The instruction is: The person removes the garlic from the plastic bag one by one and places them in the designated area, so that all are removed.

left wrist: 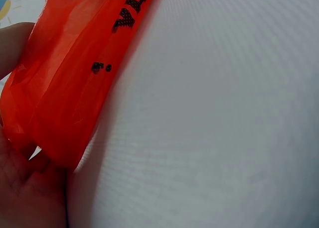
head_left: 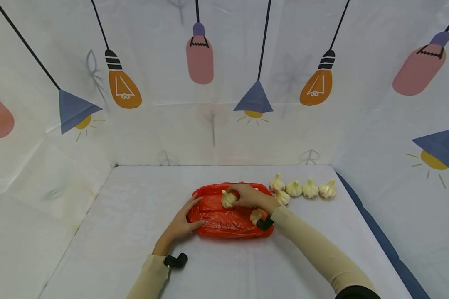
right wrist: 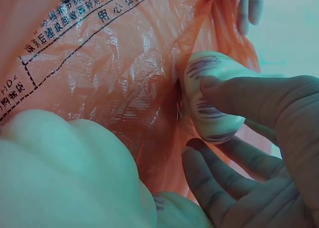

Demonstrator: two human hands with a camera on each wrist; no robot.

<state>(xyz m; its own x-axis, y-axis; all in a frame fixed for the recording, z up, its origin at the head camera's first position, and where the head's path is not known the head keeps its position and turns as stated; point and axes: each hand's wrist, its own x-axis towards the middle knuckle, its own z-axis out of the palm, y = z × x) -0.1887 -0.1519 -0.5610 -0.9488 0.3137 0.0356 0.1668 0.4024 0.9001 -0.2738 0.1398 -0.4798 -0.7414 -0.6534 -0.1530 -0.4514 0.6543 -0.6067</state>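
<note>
A red plastic bag (head_left: 224,224) with printed lettering lies on the white table. My right hand (head_left: 247,196) reaches over it and holds a garlic bulb (head_left: 228,199), with the thumb pressed to its side in the right wrist view (right wrist: 214,111). Another garlic bulb (head_left: 257,216) lies on the bag beneath my right wrist. Close to the camera in the right wrist view, a pale garlic bulb (right wrist: 70,163) fills the lower left. At the bag's left end rests my left hand (head_left: 183,222), its fingers spread along the edge and its thumb at the front.
Several garlic bulbs (head_left: 310,189) stand on the white table (head_left: 134,216) just right of the bag, most of them in a row. A white wall sheet (head_left: 157,137) printed with hanging lamps rises behind the table. Dark blue cloth (head_left: 374,226) shows along the table's right edge.
</note>
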